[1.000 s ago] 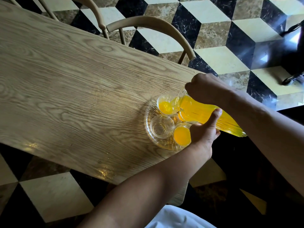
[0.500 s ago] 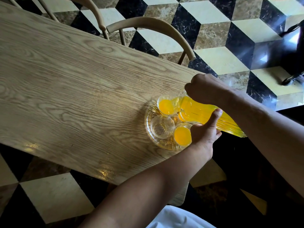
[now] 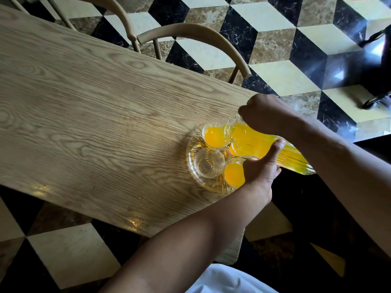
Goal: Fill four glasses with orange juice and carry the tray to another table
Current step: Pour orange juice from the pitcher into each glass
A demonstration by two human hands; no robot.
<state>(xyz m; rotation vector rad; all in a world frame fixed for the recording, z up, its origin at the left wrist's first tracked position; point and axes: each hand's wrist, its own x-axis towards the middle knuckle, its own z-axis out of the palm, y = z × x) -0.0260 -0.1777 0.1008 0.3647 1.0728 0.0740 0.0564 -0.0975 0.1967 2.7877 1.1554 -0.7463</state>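
A round clear glass tray (image 3: pixel 193 166) sits near the right end of the wooden table (image 3: pixel 95 123). On it stand a far glass (image 3: pixel 214 136) holding orange juice, a near glass (image 3: pixel 232 173) full of juice, and an empty glass (image 3: pixel 208 162) at the left. A fourth glass is hidden under the jug. The ribbed glass jug (image 3: pixel 260 144) of juice lies tilted, spout over the far glass, juice running in. My right hand (image 3: pixel 266 114) grips the jug near its top. My left hand (image 3: pixel 261 170) holds it from below, thumb up its side.
Two curved wooden chair backs (image 3: pixel 190 31) stand behind the table's far edge. The floor has a black, cream and brown cube pattern. A dark object with a strap (image 3: pixel 378 66) sits on the floor at the far right. The tray lies close to the table's right edge.
The juice level in the far glass has risen. Both hands and the jug have stayed almost still.
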